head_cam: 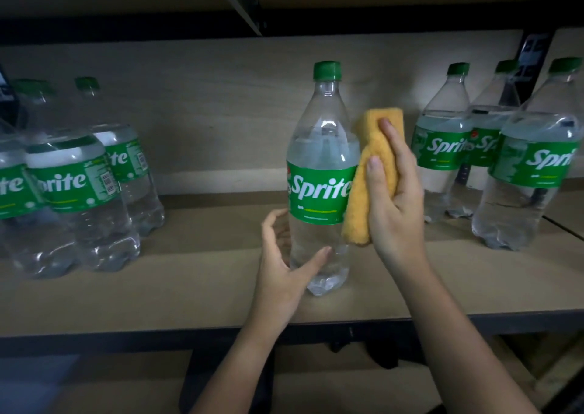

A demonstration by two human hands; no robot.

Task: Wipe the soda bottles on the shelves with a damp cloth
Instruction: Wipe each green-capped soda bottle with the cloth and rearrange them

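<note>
A clear Sprite bottle (320, 173) with a green cap and green label stands upright at the middle of the wooden shelf (189, 284). My right hand (395, 198) grips a folded orange cloth (369, 176) and holds it against the bottle's right side, over the edge of the label. My left hand (284, 261) curves round the bottle's lower left part, thumb in front and fingers behind it, with a small gap visible between the palm and the plastic.
Three more Sprite bottles (72, 186) stand grouped at the left of the shelf, and another three (531, 163) at the right. A dark metal rail (126, 342) edges the shelf front. Another shelf board hangs overhead.
</note>
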